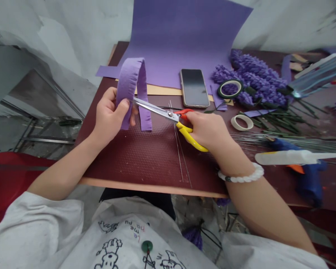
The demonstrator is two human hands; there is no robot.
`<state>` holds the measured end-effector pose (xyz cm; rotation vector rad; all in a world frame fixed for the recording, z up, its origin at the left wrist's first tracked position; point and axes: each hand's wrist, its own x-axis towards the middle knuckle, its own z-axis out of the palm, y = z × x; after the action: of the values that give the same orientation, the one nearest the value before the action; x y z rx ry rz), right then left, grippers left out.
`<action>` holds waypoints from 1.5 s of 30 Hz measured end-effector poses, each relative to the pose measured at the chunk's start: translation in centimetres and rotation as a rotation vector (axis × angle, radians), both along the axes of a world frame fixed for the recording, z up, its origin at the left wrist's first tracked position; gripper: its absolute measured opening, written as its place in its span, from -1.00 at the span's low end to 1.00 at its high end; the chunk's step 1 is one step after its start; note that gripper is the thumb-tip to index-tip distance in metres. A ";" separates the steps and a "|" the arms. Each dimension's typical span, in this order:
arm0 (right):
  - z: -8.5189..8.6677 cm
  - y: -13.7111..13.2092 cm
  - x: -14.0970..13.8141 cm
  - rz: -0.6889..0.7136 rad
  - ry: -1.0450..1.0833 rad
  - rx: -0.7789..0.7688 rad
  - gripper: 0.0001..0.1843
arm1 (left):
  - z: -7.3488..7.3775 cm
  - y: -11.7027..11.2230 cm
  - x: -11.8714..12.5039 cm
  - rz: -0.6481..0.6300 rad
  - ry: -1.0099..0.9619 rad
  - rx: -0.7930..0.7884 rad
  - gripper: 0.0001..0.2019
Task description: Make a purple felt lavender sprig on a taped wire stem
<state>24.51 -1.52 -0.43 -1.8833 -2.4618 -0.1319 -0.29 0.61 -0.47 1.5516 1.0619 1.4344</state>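
While a purple strip (126,80) with short slits along its edge is held up in an arch above the near part of the table (145,164), the blades of a pair of scissors (156,111) are brought to its slit edge. The strip is pinched by the left hand (112,110) between the thumb, laid on the outer face, and the fingers, partly hidden behind it; its free end hangs to the right of the grip, and whether the tabletop is touched by it cannot be told. The scissors' red and yellow handles are gripped by the right hand (205,129), the fingers being curled about them; whether the blades are parted cannot be made out. A bracelet of white beads (245,176) is worn on the right wrist. Beneath the scissors, thin wires (180,158) are seen lying on the table. At the back, a large purple sheet (184,33) is curved upward, its front part overlapped by a smartphone (195,87). To the right are found a roll of dark green tape (220,90), a cream tape roll (244,128), purple artificial flowers (257,76) with green stems, and a blue glue gun (309,183), partly covered by a translucent nozzled bottle (287,157).
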 end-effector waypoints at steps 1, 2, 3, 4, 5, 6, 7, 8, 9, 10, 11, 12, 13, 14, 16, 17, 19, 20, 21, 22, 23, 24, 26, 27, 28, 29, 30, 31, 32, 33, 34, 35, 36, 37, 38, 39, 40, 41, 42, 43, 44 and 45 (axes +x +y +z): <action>0.0 0.0 0.0 0.000 -0.001 0.005 -0.57 | 0.0 0.0 0.0 0.002 0.004 0.005 -0.81; 0.0 0.1 0.1 0.001 -0.002 0.008 -0.57 | 0.0 0.0 0.1 0.001 0.005 0.006 -0.80; -0.1 0.1 0.1 0.001 -0.004 0.011 -0.57 | 0.0 0.0 0.1 -0.002 0.004 0.006 -0.79; -0.1 0.2 0.1 0.001 -0.007 0.011 -0.57 | 0.1 -0.1 0.1 -0.004 0.001 0.004 -0.79; -0.1 0.2 0.0 -0.003 -0.011 0.009 -0.57 | 0.2 -0.1 0.2 -0.006 -0.002 0.004 -0.79; 0.0 0.2 0.0 -0.006 -0.016 0.005 -0.57 | 0.2 -0.2 0.2 -0.008 -0.004 0.002 -0.79; 0.0 0.2 0.0 -0.012 -0.022 0.000 -0.57 | 0.3 -0.2 0.2 -0.007 -0.006 0.002 -0.79; 0.0 0.2 0.0 -0.019 -0.027 -0.007 -0.57 | 0.3 -0.3 0.2 -0.007 -0.007 0.002 -0.80; 0.0 0.2 -0.1 -0.025 -0.030 -0.012 -0.57 | 0.4 -0.3 0.2 -0.007 -0.009 0.001 -0.81; 0.0 0.2 -0.1 -0.029 -0.031 -0.016 -0.56 | 0.4 -0.4 0.2 -0.009 -0.013 -0.003 -0.81; 0.1 0.2 -0.1 -0.029 -0.029 -0.019 -0.56 | 0.4 -0.4 0.2 -0.014 -0.017 -0.009 -0.82; 0.1 0.2 -0.1 -0.028 -0.027 -0.021 -0.56 | 0.5 -0.4 0.2 -0.016 -0.022 -0.014 -0.82; 0.1 0.2 -0.1 -0.027 -0.023 -0.021 -0.56 | 0.5 -0.5 0.1 -0.017 -0.026 -0.020 -0.83; 0.1 0.2 -0.1 -0.025 -0.020 -0.019 -0.55 | 0.5 -0.5 0.1 -0.016 -0.028 -0.026 -0.83; 0.1 0.2 -0.1 -0.026 -0.016 -0.017 -0.54 | 0.5 -0.6 0.1 -0.009 -0.030 -0.034 -0.84; 0.1 0.2 -0.1 -0.027 -0.014 -0.017 -0.54 | 0.5 -0.6 0.1 -0.006 -0.030 -0.039 -0.84; 0.0 0.2 -0.1 -0.030 -0.013 -0.019 -0.53 | 0.4 -0.5 0.1 -0.005 -0.034 -0.040 -0.84; 0.0 0.2 -0.1 -0.032 -0.014 -0.019 -0.53 | 0.4 -0.5 0.1 -0.008 -0.037 -0.039 -0.83; 0.0 0.2 -0.1 -0.033 -0.013 -0.020 -0.53 | 0.4 -0.5 0.1 -0.014 -0.040 -0.038 -0.82; 0.0 0.2 -0.1 -0.034 -0.013 -0.021 -0.52 | 0.4 -0.4 0.1 -0.019 -0.042 -0.037 -0.82; 0.0 0.2 -0.1 -0.033 -0.012 -0.021 -0.52 | 0.4 -0.4 0.1 -0.025 -0.043 -0.037 -0.82; 0.0 0.2 -0.1 -0.033 -0.010 -0.022 -0.51 | 0.5 -0.4 0.1 -0.027 -0.044 -0.037 -0.82; 0.0 0.2 -0.1 -0.032 -0.008 -0.027 -0.51 | 0.5 -0.5 0.1 -0.018 -0.042 -0.036 -0.82; 0.0 0.2 -0.1 -0.033 -0.009 -0.030 -0.51 | 0.5 -0.5 0.1 -0.013 -0.040 -0.033 -0.83; 0.0 0.2 -0.1 -0.035 -0.012 -0.033 -0.51 | 0.5 -0.5 0.2 -0.010 -0.039 -0.030 -0.83; 0.0 0.2 -0.1 -0.036 -0.015 -0.036 -0.52 | 0.5 -0.5 0.2 -0.009 -0.041 -0.026 -0.83; 0.0 0.2 -0.1 -0.033 -0.015 -0.038 -0.53 | 0.5 -0.4 0.2 -0.012 -0.044 -0.024 -0.83; 0.0 0.2 -0.1 -0.025 -0.014 -0.038 -0.54 | 0.5 -0.4 0.2 -0.016 -0.047 -0.026 -0.83; 0.0 0.1 -0.1 -0.014 -0.010 -0.035 -0.54 | 0.4 -0.3 0.2 -0.019 -0.050 -0.029 -0.82; 0.1 0.1 -0.1 -0.001 -0.005 -0.031 -0.55 | 0.4 -0.3 0.2 -0.021 -0.051 -0.034 -0.82; 0.1 0.1 -0.1 0.012 0.001 -0.028 -0.55 | 0.4 -0.2 0.2 -0.022 -0.053 -0.038 -0.81; 0.1 0.1 -0.1 0.020 0.005 -0.025 -0.56 | 0.4 -0.2 0.2 -0.022 -0.055 -0.038 -0.81; 0.1 0.1 -0.1 0.025 0.007 -0.026 -0.56 | 0.4 -0.2 0.2 -0.023 -0.057 -0.039 -0.81; 0.1 0.1 -0.1 0.027 0.008 -0.028 -0.57 | 0.3 -0.1 0.2 -0.025 -0.060 -0.037 -0.81; 0.1 0.1 -0.1 0.029 0.007 -0.032 -0.57 | 0.3 -0.1 0.2 -0.026 -0.063 -0.035 -0.81; 0.1 0.1 -0.1 0.032 0.005 -0.035 -0.57 | 0.3 -0.1 0.2 -0.026 -0.067 -0.033 -0.80; 0.1 0.1 0.0 0.034 0.003 -0.036 -0.56 | 0.2 -0.1 0.2 -0.026 -0.070 -0.031 -0.80; 0.0 0.1 0.0 0.034 0.000 -0.037 -0.56 | 0.2 -0.1 0.2 -0.027 -0.070 -0.032 -0.80; 0.0 0.2 0.0 0.033 -0.004 -0.038 -0.55 | 0.1 0.0 0.2 -0.026 -0.070 -0.030 -0.79; 0.0 0.2 0.0 0.029 -0.007 -0.037 -0.55 | 0.0 0.0 0.2 -0.024 -0.070 -0.027 -0.80; -0.1 0.2 0.0 0.025 -0.010 -0.037 -0.55 | 0.0 0.0 0.2 -0.022 -0.069 -0.026 -0.80; -0.1 0.2 0.0 0.021 -0.013 -0.038 -0.55 | 0.0 0.0 0.2 -0.019 -0.067 -0.027 -0.81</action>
<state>24.48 -1.31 -0.52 -1.8761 -2.5099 -0.0983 -0.10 0.58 -0.50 1.4813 1.0202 1.4431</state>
